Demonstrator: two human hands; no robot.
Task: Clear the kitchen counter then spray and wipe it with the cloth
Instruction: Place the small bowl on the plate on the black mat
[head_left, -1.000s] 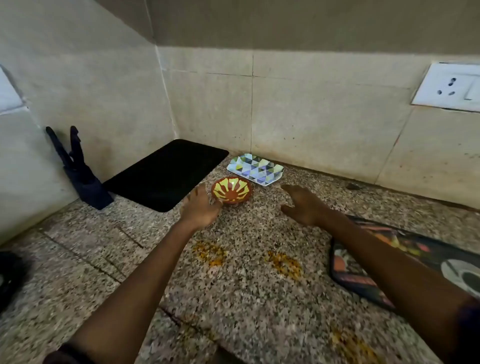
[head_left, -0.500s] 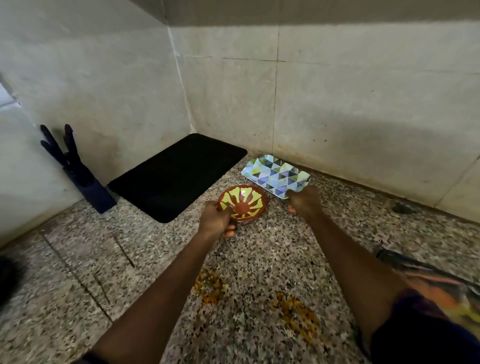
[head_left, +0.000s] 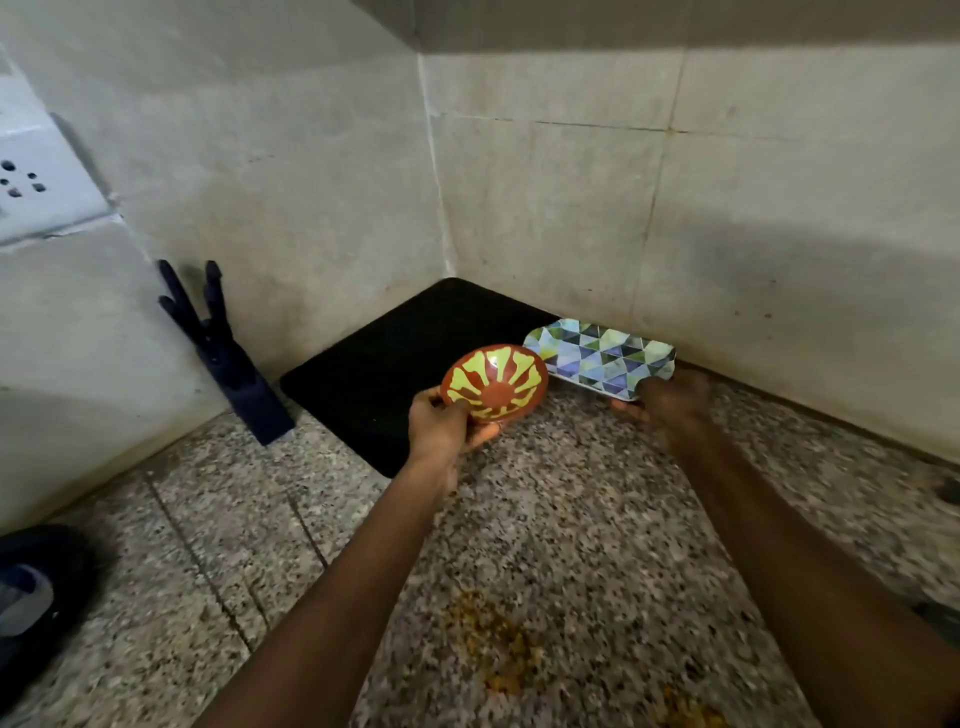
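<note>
Clearing stage, early. Left hand (head_left: 441, 427) has the small red-and-yellow bowl (head_left: 494, 383) lifted off the worktop (head_left: 571, 519), fingers under its base and thumb on the rim; the bowl is tilted, its painted inside facing the camera, and it looks empty. It hangs just above the near edge of the black mat (head_left: 415, 358), which lies in the corner where the two tiled walls meet.

Right hand (head_left: 670, 400) is at the near end of the patterned tray (head_left: 602, 353), fingers curled over its edge. The tray sits just right of the mat, against the back wall. That end may be raised slightly; motion blur makes it hard to tell, but the grip looks closed on it.

Not yet cleared, by my reading: the mat itself and the dark blue knife block (head_left: 223, 353) well left of it against the side wall. A dark object at the far left edge of the frame is too cut off to name.

Yellow-brown food stains (head_left: 493, 644) sit on the speckled stone well in front of the mat, near the camera. No spray bottle and no cloth in view. Spraying and wiping both remain to be done.
</note>
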